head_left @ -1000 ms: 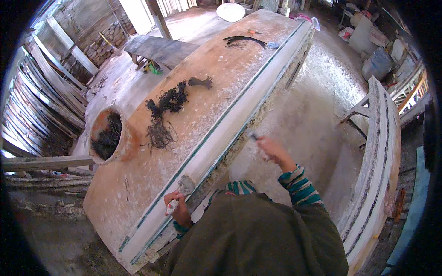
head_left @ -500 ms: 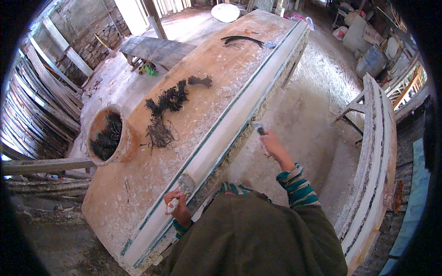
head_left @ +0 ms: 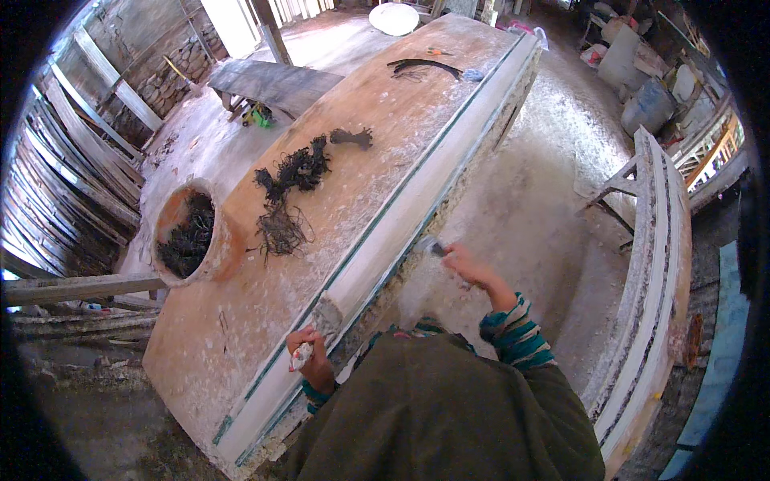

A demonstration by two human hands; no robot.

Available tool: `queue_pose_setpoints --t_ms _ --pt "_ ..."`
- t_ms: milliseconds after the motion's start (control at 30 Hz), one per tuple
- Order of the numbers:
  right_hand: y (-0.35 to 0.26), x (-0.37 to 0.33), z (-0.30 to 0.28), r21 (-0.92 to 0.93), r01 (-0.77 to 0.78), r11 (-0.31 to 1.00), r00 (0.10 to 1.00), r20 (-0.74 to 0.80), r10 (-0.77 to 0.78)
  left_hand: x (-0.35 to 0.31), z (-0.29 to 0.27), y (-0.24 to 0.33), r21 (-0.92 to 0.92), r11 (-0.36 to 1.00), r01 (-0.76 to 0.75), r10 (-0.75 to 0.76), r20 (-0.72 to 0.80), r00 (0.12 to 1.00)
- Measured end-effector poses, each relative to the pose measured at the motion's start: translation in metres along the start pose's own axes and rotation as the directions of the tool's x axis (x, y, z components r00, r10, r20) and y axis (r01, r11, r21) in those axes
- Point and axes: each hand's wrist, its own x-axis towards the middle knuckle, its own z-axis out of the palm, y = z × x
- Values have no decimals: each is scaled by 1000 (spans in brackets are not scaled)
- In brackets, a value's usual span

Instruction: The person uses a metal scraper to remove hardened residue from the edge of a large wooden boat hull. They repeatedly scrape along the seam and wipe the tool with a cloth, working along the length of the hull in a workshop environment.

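Note:
My left hand (head_left: 311, 353) is closed around the handle of a trowel (head_left: 326, 317), whose plaster-smeared blade rests over the long white plaster strip (head_left: 385, 255). That strip runs between two dark green edges along the near side of a big tan board table (head_left: 265, 321). My right hand (head_left: 473, 264) grips the dark handle of a scraper (head_left: 433, 247), its grey blade at the table's outer edge. Striped green sleeves show at both wrists. Whether that blade touches the edge I cannot tell.
Dark stringy bundles (head_left: 293, 176) lie on the table, beside a tilted tub (head_left: 227, 252) full of dark strands. Farther off on the table is a black curved strip (head_left: 425, 64). A low bench (head_left: 273, 86) stands behind; a long curved white-striped piece (head_left: 642, 321) stands on my right.
My right hand with the scraper has moved nearer and to the left along the table's outer edge. My left hand with the trowel has barely moved.

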Motion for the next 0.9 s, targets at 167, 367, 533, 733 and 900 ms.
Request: queue_pose_setpoints --t_ms 167,367,533,733,900 --pt "3 0 16 -111 104 988 995 19 -102 0 -2 -3 50 998 -45 44 16 999" --pt "29 2 7 -52 36 998 999 -21 -37 1 7 4 32 998 -44 44 20 999" --pt "31 -12 42 13 289 957 876 399 -270 1 16 15 -71 993 94 -91 51 995" --pt "16 -22 22 53 -124 991 992 35 123 5 11 5 62 984 -166 158 110 981" --pt "34 -13 66 -144 104 984 993 -42 -111 2 11 0 27 998 -51 49 86 995"
